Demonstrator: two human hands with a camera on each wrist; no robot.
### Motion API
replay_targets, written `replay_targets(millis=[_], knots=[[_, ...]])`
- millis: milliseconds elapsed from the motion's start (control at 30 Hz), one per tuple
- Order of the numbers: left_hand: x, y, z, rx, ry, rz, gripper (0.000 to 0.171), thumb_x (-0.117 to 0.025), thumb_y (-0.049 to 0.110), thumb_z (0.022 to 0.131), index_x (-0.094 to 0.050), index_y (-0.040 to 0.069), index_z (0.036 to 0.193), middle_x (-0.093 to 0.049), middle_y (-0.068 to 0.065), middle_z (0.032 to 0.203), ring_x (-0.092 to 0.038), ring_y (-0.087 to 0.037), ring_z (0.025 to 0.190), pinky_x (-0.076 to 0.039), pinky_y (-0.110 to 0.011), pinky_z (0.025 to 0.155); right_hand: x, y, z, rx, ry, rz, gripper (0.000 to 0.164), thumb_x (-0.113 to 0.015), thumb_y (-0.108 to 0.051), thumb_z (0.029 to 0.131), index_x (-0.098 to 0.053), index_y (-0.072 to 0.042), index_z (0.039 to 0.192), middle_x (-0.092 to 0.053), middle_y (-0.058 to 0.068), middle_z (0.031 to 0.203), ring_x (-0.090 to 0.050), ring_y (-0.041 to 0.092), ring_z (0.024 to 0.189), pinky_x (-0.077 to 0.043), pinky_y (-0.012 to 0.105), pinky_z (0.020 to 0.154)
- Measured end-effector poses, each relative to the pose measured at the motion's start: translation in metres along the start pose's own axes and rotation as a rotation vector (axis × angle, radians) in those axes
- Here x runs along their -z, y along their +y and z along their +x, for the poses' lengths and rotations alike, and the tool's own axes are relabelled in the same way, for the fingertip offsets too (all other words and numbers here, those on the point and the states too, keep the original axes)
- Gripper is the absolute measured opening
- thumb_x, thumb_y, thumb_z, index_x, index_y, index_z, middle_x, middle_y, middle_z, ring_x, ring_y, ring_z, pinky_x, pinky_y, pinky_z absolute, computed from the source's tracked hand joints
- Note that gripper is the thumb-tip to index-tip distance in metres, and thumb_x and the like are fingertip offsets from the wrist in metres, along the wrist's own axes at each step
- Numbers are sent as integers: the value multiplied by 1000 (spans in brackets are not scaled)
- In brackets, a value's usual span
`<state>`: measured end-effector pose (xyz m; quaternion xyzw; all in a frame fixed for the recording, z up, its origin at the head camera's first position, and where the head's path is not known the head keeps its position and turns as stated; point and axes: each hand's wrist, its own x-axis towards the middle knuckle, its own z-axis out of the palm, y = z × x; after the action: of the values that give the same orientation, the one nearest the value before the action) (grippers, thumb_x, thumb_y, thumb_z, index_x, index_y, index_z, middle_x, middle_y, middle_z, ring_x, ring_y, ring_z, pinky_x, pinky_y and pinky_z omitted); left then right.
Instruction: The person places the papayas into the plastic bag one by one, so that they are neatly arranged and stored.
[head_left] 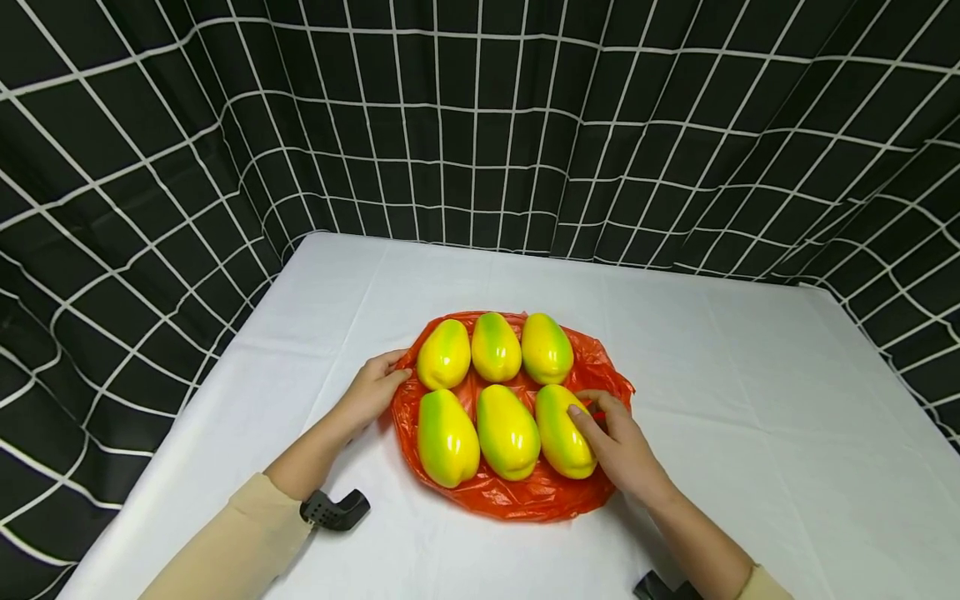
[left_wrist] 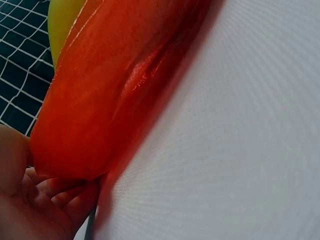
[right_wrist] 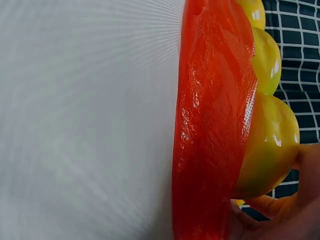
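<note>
Several glossy yellow-green papayas [head_left: 497, 347] lie in two rows on a red plastic bag [head_left: 517, 500], whose edges are folded up around them. At the bag's left edge my left hand [head_left: 372, 388] holds the rim, with the thumb over it and the fingers below, as the left wrist view shows. My right hand [head_left: 621, 442] grips the near-right papaya [head_left: 561, 433], its thumb on the fruit's upper side. The fingers curl round its right side and are partly hidden. In the right wrist view this papaya [right_wrist: 272, 145] rises above the red rim.
A white cloth [head_left: 750, 417] covers the table under the bag. Black curtains with a white grid [head_left: 480, 125] hang behind the table and at both sides. A black wrist-camera mount [head_left: 337, 510] juts from the left sleeve, and another [head_left: 660, 586] sits by the right forearm.
</note>
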<state>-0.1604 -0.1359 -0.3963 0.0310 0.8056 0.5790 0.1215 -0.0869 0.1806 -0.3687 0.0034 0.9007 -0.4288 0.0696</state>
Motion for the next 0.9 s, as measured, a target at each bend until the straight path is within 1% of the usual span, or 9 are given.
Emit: replay_targets(millis=[67,167,400,500,600,667,733,800,900], knots=[[0,-1,0,7,5,0,44,-40,10,96,-39,-6,137,-52,-25,130,-61,-24,105,-54,-30,85,0,-1,0,27,0,-62,46,-47,-40,95,-48,-5,126,-52,12,110,-50,23,97,-47,32,83],[-1,-3,-1,15,9,6,44,-41,10,96,-39,-5,137,-52,-24,131,-60,-26,108,-53,-31,87,2,-2,-1,44,-9,-110,48,-47,-41,95,-48,-6,127,-52,10,108,-50,21,94,-47,31,81],[0,-1,1,12,8,7,44,-41,10,96,-40,-4,137,-52,-23,132,-58,-27,111,-53,-32,89,3,-2,-1,55,-7,-127,49,-47,-42,95,-48,-6,127,-53,10,108,-50,21,94,-48,33,82],[-1,0,1,0,1,5,44,-40,10,96,-40,-5,137,-52,-24,131,-59,-27,110,-53,-31,88,4,-3,-3,55,-11,-149,52,-45,-44,95,-46,-5,130,-54,12,115,-51,24,101,-49,41,90],[-1,0,2,-1,-2,2,44,-40,10,96,-40,-5,137,-52,-24,132,-59,-25,109,-53,-30,87,5,-5,-6,42,-27,-173,59,-43,-49,94,-43,-5,134,-50,14,127,-48,29,113,-43,51,98],[-2,0,2,2,-2,-6,44,-41,10,96,-40,-5,137,-52,-23,131,-59,-25,108,-53,-30,87,7,-8,-9,41,-32,-219,65,-42,-54,93,-40,-5,137,-46,15,133,-45,31,119,-40,55,101],[-2,0,2,4,1,4,43,-41,10,96,-41,-5,136,-53,-24,131,-60,-25,107,-53,-30,87,10,-12,-12,63,-26,-282,69,-43,-57,91,-39,-6,138,-44,15,135,-45,33,121,-39,57,100],[-1,1,2,6,-4,27,44,-42,11,96,-41,-5,136,-53,-23,131,-59,-26,109,-52,-32,89,17,-17,-13,96,-18,-351,71,-45,-59,90,-39,-7,138,-45,14,135,-45,34,121,-40,58,98],[4,8,3,-5,-5,148,47,-44,16,95,-40,-3,138,-51,-22,133,-54,-30,117,-46,-39,99,34,-25,-10,161,-4,-410,69,-48,-56,89,-41,-6,137,-46,16,135,-46,37,121,-41,60,96]])
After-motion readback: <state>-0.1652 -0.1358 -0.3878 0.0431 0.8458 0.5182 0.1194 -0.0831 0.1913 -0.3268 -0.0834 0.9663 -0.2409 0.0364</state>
